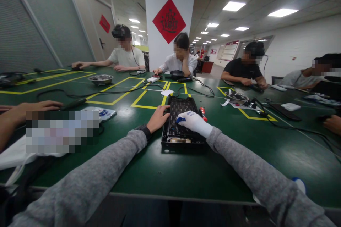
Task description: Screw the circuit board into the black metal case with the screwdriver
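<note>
A shallow black case (183, 146) lies on the green table in front of me, with rows of small raised shapes inside and a pale strip near its front edge. At its left rim rests my left hand (157, 118), bare, thumb and index finger apart and touching the edge. My right hand (195, 122) wears a white glove with blue fingertips and is over the case's right half. Its fingers are curled together; what they hold, if anything, is hidden. Just beyond the case's right side lies a red-handled tool (203, 114), partly covered by the glove.
Metal bowls stand at the back left (100, 79) and right (237, 97). Black cables (114, 93) cross the table between yellow tape outlines. A plastic bag (103, 112) lies left, near another person's hand (39, 110). A white paper scrap (166, 92) sits behind the case. Several people sit around.
</note>
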`<control>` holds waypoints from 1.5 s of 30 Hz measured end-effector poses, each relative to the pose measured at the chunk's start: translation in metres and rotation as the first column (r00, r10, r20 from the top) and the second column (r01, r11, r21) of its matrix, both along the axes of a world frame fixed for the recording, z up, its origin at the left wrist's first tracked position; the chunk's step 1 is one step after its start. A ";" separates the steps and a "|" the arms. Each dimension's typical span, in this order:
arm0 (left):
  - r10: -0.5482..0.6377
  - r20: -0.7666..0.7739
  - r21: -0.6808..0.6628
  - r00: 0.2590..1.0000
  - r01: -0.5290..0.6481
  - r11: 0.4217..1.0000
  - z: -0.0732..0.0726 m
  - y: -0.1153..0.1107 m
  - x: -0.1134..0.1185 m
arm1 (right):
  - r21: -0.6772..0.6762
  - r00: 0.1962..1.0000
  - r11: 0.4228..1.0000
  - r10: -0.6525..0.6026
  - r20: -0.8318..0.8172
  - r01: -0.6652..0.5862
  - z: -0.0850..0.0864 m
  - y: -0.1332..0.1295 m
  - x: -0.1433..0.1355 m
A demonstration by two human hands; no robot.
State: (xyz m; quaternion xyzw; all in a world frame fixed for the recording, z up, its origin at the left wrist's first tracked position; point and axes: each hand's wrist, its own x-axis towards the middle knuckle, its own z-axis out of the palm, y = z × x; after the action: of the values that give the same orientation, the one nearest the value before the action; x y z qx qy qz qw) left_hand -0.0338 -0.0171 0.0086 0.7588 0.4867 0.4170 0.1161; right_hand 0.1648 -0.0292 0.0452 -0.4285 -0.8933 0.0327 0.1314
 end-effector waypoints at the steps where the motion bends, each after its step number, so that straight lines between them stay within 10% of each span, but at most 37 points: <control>1: 0.023 -0.005 0.035 1.000 -0.022 0.999 0.002 -0.002 0.001 | 0.020 1.000 1.000 -0.012 0.002 0.012 0.000 -0.001 0.000; 18: -0.170 -0.181 0.181 0.969 0.203 0.962 0.024 -0.023 0.006 | 0.045 0.879 0.999 0.024 -0.475 -0.003 0.004 -0.013 -0.002; 37: -0.077 -0.211 0.229 0.974 0.126 0.965 0.027 -0.028 0.007 | 0.054 0.898 0.993 -0.071 -0.433 0.105 0.008 -0.014 0.001; 45: -0.096 -0.186 0.234 0.978 0.139 0.962 0.026 -0.029 0.007 | 0.077 0.863 0.995 0.096 -0.497 -0.066 0.010 -0.017 0.000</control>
State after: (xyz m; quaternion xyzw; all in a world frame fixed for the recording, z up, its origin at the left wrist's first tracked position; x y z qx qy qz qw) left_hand -0.0273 -0.0457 0.0347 0.8282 0.3936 0.3990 0.0029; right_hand 0.1644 -0.0458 0.0552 -0.3635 -0.8467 0.1222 0.3689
